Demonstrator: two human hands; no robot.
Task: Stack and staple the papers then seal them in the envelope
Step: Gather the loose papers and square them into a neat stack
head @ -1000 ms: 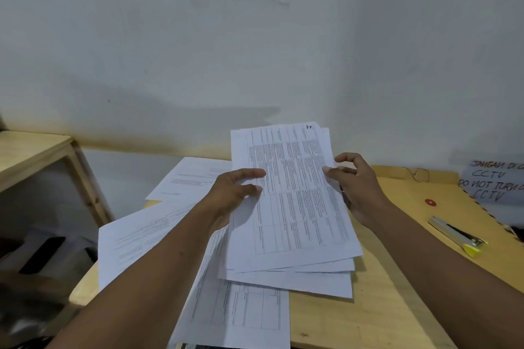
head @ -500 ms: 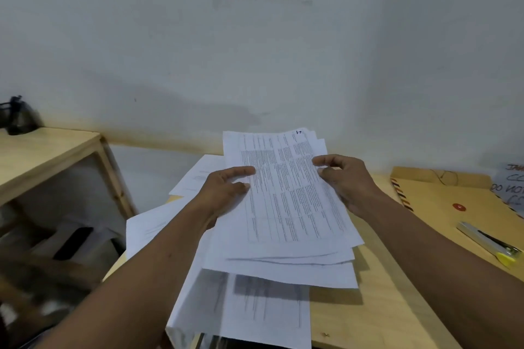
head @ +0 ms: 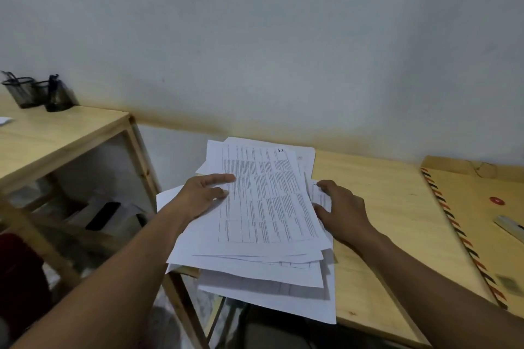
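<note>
A loose pile of printed white papers [head: 263,207] lies on the left end of the wooden table [head: 377,207], its sheets fanned out and hanging over the near and left edges. My left hand [head: 201,195] grips the pile's left side with the thumb on the top sheet. My right hand [head: 340,210] holds the right side, fingers curled around the sheet edges. A brown envelope [head: 476,207] with a red-and-black striped border and a red string button lies flat at the table's right. The stapler [head: 510,228] rests on the envelope, cut off by the right frame edge.
A second wooden table [head: 62,133] stands at the left with two black mesh pen holders [head: 37,93] on it. Between the tables is a gap with dark objects on the floor [head: 102,215]. A grey wall runs right behind both tables.
The papers have come down from a raised position onto the pile on the table. My view has swung left, so the envelope and stapler sit farther right and the pen holders have come into view.
</note>
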